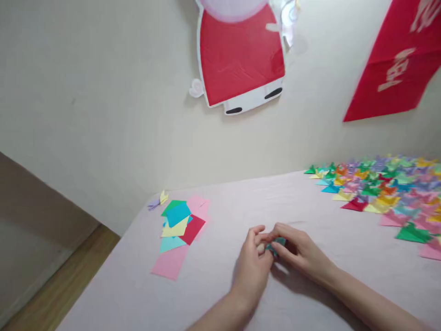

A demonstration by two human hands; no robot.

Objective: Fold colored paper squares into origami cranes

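Note:
A small teal folded paper (278, 244) is pinched between both hands just above the pale pink tabletop (223, 294). My left hand (253, 266) closes its fingertips on the paper's left side. My right hand (299, 253) curls over the paper from the right, thumb and fingers pressed on it. Most of the paper is hidden by the fingers.
A loose pile of flat coloured paper squares (181, 227) lies to the left, with a small folded lilac and yellow piece (159, 200) behind it. Several folded paper figures (386, 193) cover the far right. The table's left edge drops to a wooden floor (69, 285).

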